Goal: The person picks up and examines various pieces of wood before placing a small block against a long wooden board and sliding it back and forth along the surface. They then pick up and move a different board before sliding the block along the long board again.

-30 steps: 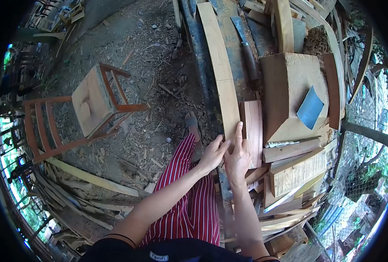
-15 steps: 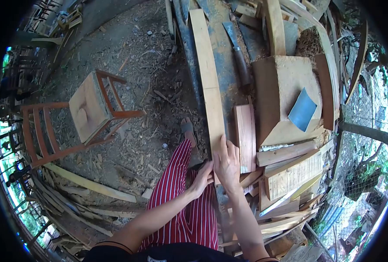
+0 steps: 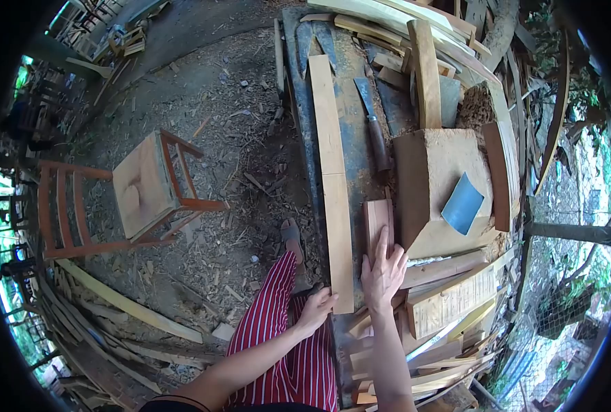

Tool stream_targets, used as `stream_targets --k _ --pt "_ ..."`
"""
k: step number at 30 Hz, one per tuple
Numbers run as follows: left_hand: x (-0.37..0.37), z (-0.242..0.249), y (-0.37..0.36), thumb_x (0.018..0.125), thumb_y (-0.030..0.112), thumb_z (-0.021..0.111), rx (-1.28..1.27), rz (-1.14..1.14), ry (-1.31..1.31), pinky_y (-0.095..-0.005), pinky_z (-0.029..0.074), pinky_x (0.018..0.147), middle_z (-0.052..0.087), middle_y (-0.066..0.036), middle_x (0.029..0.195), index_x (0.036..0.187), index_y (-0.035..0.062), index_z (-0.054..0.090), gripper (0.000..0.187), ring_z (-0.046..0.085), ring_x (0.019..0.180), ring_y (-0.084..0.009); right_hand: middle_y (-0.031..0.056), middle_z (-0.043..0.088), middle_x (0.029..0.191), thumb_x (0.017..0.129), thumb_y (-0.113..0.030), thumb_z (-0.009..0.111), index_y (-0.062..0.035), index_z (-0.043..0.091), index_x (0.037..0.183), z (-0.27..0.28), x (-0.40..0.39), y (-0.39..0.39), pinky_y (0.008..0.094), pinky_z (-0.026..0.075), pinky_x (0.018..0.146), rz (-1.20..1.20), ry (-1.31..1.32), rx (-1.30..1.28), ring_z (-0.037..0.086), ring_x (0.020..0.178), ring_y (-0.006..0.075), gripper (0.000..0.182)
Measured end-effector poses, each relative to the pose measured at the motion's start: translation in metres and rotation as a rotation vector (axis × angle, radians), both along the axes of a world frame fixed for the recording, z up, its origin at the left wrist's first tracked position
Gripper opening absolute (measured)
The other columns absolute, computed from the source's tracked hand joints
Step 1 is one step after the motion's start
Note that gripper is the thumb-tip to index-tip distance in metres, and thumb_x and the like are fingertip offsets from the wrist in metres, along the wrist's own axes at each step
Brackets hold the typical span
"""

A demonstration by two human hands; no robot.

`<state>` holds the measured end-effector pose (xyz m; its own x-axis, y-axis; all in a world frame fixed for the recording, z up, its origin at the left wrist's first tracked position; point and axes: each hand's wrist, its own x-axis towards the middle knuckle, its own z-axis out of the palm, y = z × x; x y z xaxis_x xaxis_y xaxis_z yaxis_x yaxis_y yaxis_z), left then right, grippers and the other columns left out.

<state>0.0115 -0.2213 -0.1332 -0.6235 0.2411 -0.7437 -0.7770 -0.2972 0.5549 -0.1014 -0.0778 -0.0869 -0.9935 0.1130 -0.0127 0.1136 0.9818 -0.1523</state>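
A long pale wooden board [image 3: 334,199] lies lengthwise on the worn blue-grey bench, with a thin line across its middle. At its near end, my left hand [image 3: 315,312] is closed, thumb and fingertips pinching the left edge. To the right, my right hand [image 3: 383,271] lies over the near part of a reddish wood block [image 3: 376,214]; its thumb is on the left side and its index finger stretches along the top. The block's near end is hidden under the palm. Beyond it lies a broad-bladed tool with a dark wooden handle [image 3: 379,145].
A large wooden block [image 3: 449,161] carries a blue sheet [image 3: 463,204], right of the reddish block. Stacked offcuts [image 3: 449,302] crowd the near right. On the shaving-covered ground [image 3: 230,172] at left, a wooden chair [image 3: 144,189] lies on its side.
My right hand has left the long board and moved right onto the reddish block. My left hand stays at the board's near end. The view has shifted.
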Motion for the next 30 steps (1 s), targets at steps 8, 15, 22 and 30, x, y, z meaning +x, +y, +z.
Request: stream_targets --k 8,15,22,30 --pt "-0.014 0.003 0.020 0.102 0.024 0.053 -0.158 -0.075 0.164 -0.0270 0.047 0.072 0.064 -0.004 0.100 0.118 -0.0009 0.057 0.030 0.057 0.085 -0.0085 0.0183 0.044 0.104 0.073 -0.015 0.076 -0.0061 0.032 0.150 0.028 -0.005 -0.009 0.0476 0.041 0.088 -0.122 0.094 -0.380 0.046 0.097 0.0356 0.089" --pt "-0.008 -0.021 0.029 0.096 0.018 0.057 -0.445 -0.233 0.293 -0.0395 0.054 0.070 0.069 -0.025 0.091 0.107 -0.0042 0.057 0.024 0.069 0.092 -0.0362 0.0186 0.045 0.104 0.072 -0.017 0.078 -0.0002 0.030 0.149 0.044 -0.016 -0.034 0.0462 0.043 0.085 -0.029 0.135 -0.495 0.046 0.098 0.0348 0.092" --pt "-0.018 -0.006 0.022 0.092 0.005 0.055 -0.438 -0.243 0.317 -0.0394 0.056 0.086 0.069 -0.024 0.102 0.110 -0.0062 0.058 0.021 0.067 0.103 -0.0336 0.0186 0.046 0.106 0.072 -0.023 0.078 -0.0008 0.031 0.149 0.024 -0.010 -0.049 0.0450 0.047 0.079 -0.039 0.022 -0.371 0.046 0.099 0.0362 0.093" --pt "-0.020 -0.013 0.021 0.095 0.018 0.057 -0.466 -0.288 0.427 -0.0482 0.047 0.058 0.062 -0.027 0.072 0.094 -0.0066 0.056 0.024 0.065 0.069 -0.0428 0.0174 0.047 0.104 0.073 -0.023 0.078 -0.0024 0.032 0.149 0.013 -0.027 -0.044 0.0455 0.045 0.083 0.020 0.029 -0.259 0.047 0.097 0.0354 0.091"
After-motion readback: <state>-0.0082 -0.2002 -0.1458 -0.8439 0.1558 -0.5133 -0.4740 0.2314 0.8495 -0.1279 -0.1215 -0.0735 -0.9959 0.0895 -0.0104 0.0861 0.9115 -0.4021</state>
